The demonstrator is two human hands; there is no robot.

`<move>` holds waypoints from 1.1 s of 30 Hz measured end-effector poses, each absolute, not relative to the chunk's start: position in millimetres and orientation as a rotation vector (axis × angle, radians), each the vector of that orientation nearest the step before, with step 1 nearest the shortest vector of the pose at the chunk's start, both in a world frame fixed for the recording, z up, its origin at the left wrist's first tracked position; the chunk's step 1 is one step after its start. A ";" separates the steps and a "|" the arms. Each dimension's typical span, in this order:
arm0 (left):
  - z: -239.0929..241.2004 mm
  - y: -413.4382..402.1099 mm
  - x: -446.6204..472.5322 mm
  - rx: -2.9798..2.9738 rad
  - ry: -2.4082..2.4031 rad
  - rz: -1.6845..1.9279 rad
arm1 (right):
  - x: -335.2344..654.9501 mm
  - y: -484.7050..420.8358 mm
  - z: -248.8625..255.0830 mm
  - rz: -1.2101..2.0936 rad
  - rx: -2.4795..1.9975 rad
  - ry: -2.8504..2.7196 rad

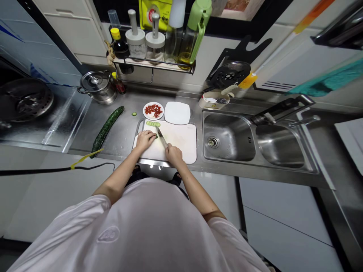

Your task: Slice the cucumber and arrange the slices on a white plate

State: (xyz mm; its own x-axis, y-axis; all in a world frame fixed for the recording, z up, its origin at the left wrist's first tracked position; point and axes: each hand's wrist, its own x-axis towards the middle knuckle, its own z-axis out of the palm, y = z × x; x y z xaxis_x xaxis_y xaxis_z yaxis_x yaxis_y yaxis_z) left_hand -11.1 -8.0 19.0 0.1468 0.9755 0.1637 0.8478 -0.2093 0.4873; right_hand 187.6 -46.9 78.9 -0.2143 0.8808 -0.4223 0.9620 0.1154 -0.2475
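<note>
My right hand (173, 154) grips the handle of a kitchen knife (161, 136), whose blade points up and to the left over the white cutting board (183, 141). On the board's left side my left hand (145, 140) is closed on a short piece of cucumber (155, 136), mostly hidden under the fingers, right beside the blade. A row of round cucumber slices (153, 124) lies along the board's far edge. Just beyond the board are a small plate of chopped red pieces (153, 110) and a white square plate (177, 113).
A whole cucumber (107, 130) lies on the steel counter to the left, with a cut end (134, 113) nearby. A lidded pot (98, 87) stands at the back left. The double sink (229, 136) is on the right. A shelf of bottles and jars (154, 65) hangs above.
</note>
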 end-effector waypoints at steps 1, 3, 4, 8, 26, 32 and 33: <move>18.4 -7.4 -11.1 2.151 1.768 0.646 | 187.0 -47.2 79.3 -0.711 1.851 2.213; 17.0 -6.6 -11.2 2.156 1.763 0.636 | 185.9 -47.7 79.9 -0.713 1.850 2.214; 16.3 -6.3 -11.2 2.156 1.764 0.634 | 185.5 -47.9 79.9 -0.717 1.847 2.213; 14.6 -6.6 -10.7 2.156 1.768 0.639 | 184.0 -49.1 79.2 -0.733 1.838 2.223; 13.3 -7.1 -8.6 2.146 1.789 0.630 | 184.1 -51.9 77.7 -0.735 1.852 2.221; 12.5 -6.8 -8.4 2.152 1.799 0.630 | 182.8 -51.9 78.1 -0.748 1.837 2.215; 12.3 -6.8 -8.4 2.154 1.798 0.633 | 182.6 -51.8 78.0 -0.746 1.836 2.217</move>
